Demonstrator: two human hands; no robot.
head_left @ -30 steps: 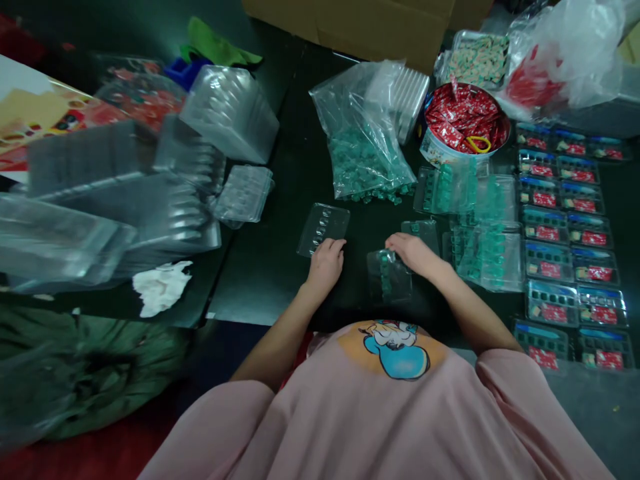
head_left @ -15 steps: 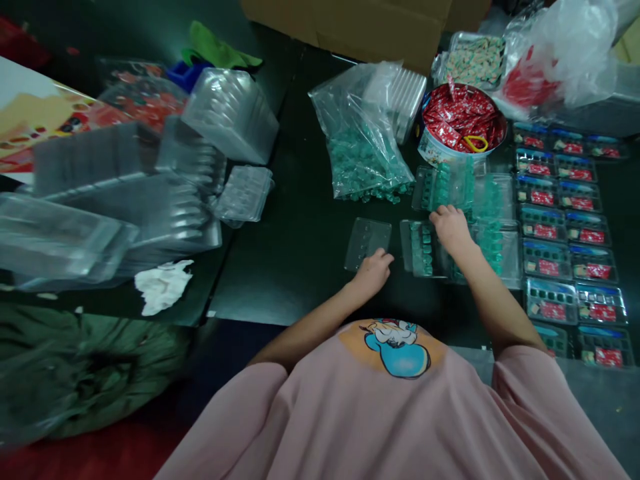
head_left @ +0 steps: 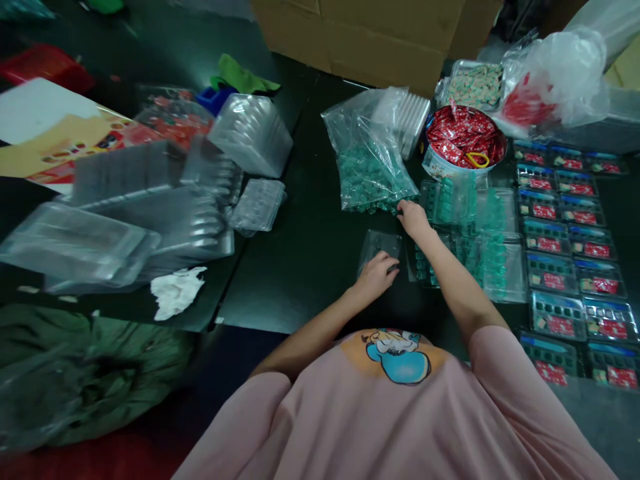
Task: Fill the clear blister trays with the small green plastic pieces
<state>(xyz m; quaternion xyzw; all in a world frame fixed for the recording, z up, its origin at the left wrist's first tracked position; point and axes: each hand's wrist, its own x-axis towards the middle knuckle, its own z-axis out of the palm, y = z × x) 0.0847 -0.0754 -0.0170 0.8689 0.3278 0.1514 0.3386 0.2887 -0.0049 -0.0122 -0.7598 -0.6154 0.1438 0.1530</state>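
Note:
My left hand (head_left: 376,275) rests at the lower edge of a clear plastic tray (head_left: 381,241) with its fingers curled. Whatever those fingers grip is hidden. Among loose translucent green pieces (head_left: 384,205), at the mouth of a clear bag (head_left: 365,167), are the fingertips of my right hand (head_left: 415,220). They are bent together, and anything between them is too small to make out. Right of the left hand, partly under my right forearm, lie clear trays filled with rows of green pieces (head_left: 493,260).
Finished-looking packs (head_left: 555,267) with red packets stand in columns at the right. Behind are a round tin (head_left: 435,163) of red packets and a cardboard box (head_left: 360,40). Stacked clear trays (head_left: 165,220) and a crumpled white tissue (head_left: 177,291) lie to the left.
My right hand has moved left from the filled trays to the loose green pieces by the bag. My left hand stays at the clear tray, its fingers more curled. The view has shifted slightly.

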